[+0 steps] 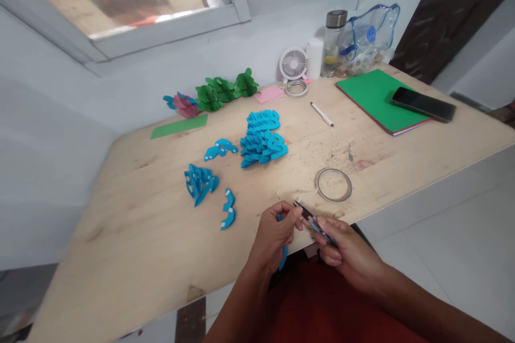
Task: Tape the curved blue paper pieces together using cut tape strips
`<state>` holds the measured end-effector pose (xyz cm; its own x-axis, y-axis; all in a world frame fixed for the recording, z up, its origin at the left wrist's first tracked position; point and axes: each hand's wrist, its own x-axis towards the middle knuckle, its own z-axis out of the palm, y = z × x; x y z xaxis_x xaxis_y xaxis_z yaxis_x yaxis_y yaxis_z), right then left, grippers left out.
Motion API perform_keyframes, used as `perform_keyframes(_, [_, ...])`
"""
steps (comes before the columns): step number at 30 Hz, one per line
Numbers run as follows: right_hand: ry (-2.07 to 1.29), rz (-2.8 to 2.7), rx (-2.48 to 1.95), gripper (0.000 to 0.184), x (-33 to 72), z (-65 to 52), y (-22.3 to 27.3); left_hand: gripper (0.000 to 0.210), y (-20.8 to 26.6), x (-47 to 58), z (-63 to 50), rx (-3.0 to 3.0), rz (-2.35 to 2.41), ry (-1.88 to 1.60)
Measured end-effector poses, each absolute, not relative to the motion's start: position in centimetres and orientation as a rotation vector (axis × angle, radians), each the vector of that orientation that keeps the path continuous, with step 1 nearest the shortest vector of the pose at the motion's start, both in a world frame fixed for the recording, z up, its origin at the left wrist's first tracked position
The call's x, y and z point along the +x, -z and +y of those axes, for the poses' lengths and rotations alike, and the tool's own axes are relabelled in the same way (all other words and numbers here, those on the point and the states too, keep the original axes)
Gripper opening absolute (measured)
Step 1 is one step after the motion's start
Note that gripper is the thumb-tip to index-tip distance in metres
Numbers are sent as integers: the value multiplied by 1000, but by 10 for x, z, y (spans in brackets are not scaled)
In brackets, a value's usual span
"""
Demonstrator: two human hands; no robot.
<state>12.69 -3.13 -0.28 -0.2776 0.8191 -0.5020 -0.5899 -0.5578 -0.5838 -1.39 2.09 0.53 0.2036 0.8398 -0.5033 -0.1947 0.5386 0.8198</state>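
At the table's front edge, my left hand (277, 230) is closed around a blue paper cutout (284, 258), most of it hidden behind my fingers. My right hand (341, 244) grips small scissors (309, 216), whose dark blades point up and left past my left fingertips. A tiny pale bit shows near the blade tips, too small to name. To the left lie a blue curved paper piece with white tabs (229, 209), another such piece (221, 149) and a folded blue cluster (200, 182). Beyond them sits a larger pile of blue cutouts (263, 139).
A tape roll (335, 185) lies just beyond my right hand. Farther back are a pen (322, 114), green folder (378, 96), phone (423, 104), small fan (293, 64), bottle (335, 43), clear bag (368, 37), green paper shapes (225, 91) and a green strip (179, 126).
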Motion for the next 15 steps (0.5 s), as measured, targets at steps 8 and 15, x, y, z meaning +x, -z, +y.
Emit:
perform_keyframes(8, [-1960,-329,-977,30,129,-29,7,39,-5,-8,17,653,1173,-887])
perform_keyframes(15, [-1946,-309,-967,27,128,-28,8,37,-5,-4,14,599,1168,-936])
